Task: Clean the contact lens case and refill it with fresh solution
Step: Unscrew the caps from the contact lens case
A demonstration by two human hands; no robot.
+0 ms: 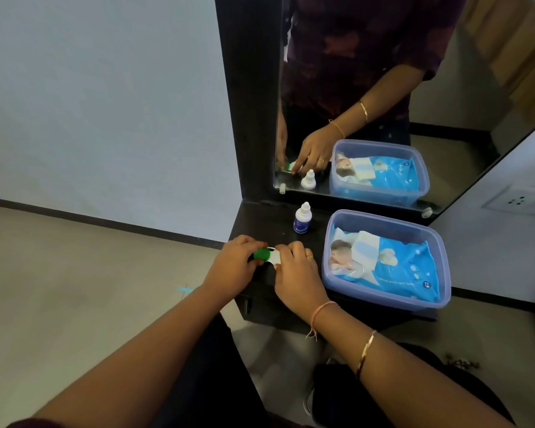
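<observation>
Left hand (233, 263) pinched the green cap (261, 254) of the contact lens case (272, 256); right hand (297, 267) closed on the case's white end, low over the dark worktop (269, 223). Beyond the hands stood the solution bottle (302, 218); right of them, a tub (439, 264) of wipes

Soft, even indoor light, fairly dim, with a cool cast on the wall (105, 103). Shadows are faint. The dark surface (260, 223) loses detail. Wide-angle bending curves the mirror (383, 88) frame and floor line; everything looks slightly soft and smeared.
</observation>
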